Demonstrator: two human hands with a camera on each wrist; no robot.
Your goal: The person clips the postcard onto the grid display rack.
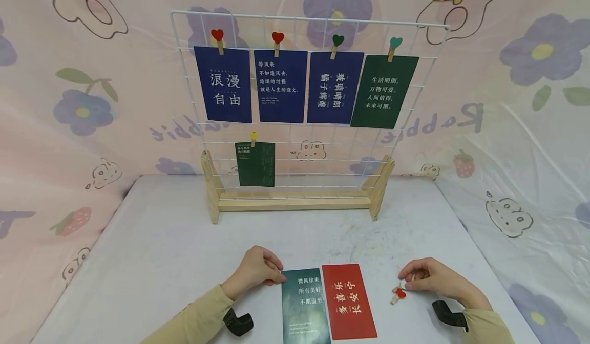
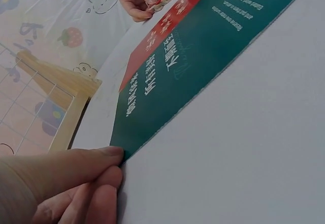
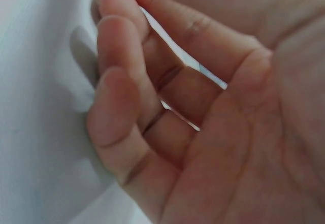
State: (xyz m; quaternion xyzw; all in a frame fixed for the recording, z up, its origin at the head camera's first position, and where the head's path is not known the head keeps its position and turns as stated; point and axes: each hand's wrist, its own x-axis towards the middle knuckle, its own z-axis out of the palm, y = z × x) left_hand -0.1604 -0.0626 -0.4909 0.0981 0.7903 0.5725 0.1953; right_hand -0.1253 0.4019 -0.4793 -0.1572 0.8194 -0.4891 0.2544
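Note:
A dark green card (image 1: 305, 305) and a red card (image 1: 348, 300) lie side by side at the table's near edge. My left hand (image 1: 278, 277) pinches the green card's (image 2: 203, 66) far left corner between its fingertips (image 2: 109, 158). To the right, my right hand (image 1: 406, 282) pinches one end of a small wooden clip with a red heart (image 1: 398, 294), which lies on the table. The left wrist view shows that clip (image 2: 161, 1) at the right hand's fingertips. In the right wrist view only curled fingers (image 3: 122, 97) and palm appear; the clip is hidden.
A white wire grid (image 1: 295, 19) on a wooden base (image 1: 295, 200) stands at the back of the white table (image 1: 161, 241). Several blue and green cards hang on it from heart clips; a small green card (image 1: 255, 164) hangs lower. Printed fabric walls surround the table.

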